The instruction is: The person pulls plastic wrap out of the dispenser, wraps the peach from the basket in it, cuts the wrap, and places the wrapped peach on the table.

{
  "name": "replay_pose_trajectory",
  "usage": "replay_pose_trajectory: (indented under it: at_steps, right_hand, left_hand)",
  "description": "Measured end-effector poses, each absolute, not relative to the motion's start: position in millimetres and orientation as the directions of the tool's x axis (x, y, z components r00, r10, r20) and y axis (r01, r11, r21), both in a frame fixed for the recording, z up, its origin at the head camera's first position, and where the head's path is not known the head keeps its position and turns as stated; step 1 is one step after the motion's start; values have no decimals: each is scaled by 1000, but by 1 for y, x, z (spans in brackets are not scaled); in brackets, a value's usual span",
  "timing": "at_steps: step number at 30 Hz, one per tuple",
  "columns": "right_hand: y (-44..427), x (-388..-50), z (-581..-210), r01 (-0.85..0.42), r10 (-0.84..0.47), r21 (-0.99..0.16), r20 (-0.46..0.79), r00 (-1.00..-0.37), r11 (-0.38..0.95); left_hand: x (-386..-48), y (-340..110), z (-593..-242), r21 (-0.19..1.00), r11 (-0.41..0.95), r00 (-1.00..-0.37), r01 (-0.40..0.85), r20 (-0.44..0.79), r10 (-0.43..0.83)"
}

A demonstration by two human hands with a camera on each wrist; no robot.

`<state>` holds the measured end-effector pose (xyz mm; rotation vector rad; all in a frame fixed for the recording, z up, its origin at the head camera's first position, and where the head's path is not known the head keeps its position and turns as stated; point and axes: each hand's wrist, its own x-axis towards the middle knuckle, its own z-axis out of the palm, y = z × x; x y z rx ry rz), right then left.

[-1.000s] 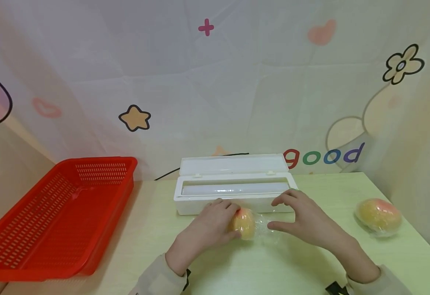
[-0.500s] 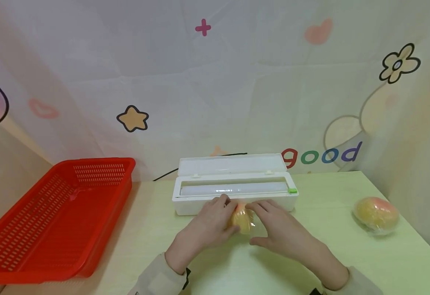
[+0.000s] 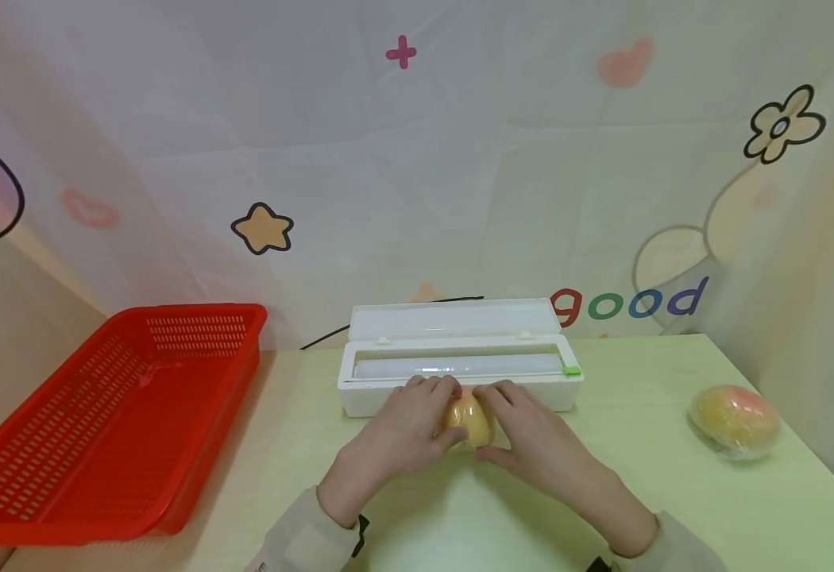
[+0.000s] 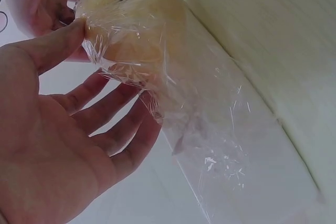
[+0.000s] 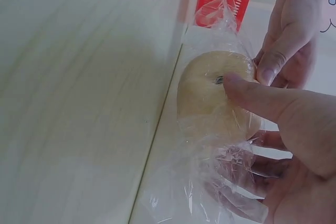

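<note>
A yellow mango point(image 3: 469, 419) with a red blush sits between my hands, wrapped in clear cling film point(image 4: 220, 145). My left hand point(image 3: 406, 421) grips its left side, thumb in front and fingers behind. From the right, my right hand point(image 3: 538, 433) holds it; in the right wrist view its thumb presses beside the dark stem spot. Loose film hangs off both ends of the fruit, and some lies over the right fingers. Just behind the hands stands a white cling film dispenser point(image 3: 360, 401), its lid raised and a roll point(image 3: 460, 365) inside.
A red plastic basket point(image 3: 217, 429) stands on the left of the pale table point(image 3: 646, 492). Another film-wrapped mango point(image 3: 735, 419) lies near the right edge. A green slider point(image 3: 571, 370) sits at the dispenser's right end. A printed curtain point(image 3: 388, 175) hangs behind.
My right hand has moved left from the loose film beside the mango onto the fruit itself, uncovering the green slider. My left hand keeps its grip on the left side.
</note>
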<state>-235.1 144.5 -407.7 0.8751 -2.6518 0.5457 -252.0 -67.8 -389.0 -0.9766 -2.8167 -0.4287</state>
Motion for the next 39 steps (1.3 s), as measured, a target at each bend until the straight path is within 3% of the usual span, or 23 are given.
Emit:
replay_pose_trajectory:
  at_steps: [10, 17, 23, 39]
  right_hand:
    - [147, -238, -404, -607, -502, -307, 358, -787, 732]
    - [148, -236, -400, -538, -453, -392, 292, -842, 746]
    - [149, -237, -396, -526, -438, -434, 291, -850, 732]
    - [149, -238, -396, -542, -408, -398, 376, -832, 740]
  left_hand:
    - [-251, -74, -384, 268, 693, -741, 670, 306, 598]
    - [-248, -77, -379, 259, 703, -748, 663, 281, 601]
    - [-248, -77, -378, 235, 721, -755, 652, 283, 591]
    - [-250, -75, -383, 204, 734, -756, 647, 296, 584]
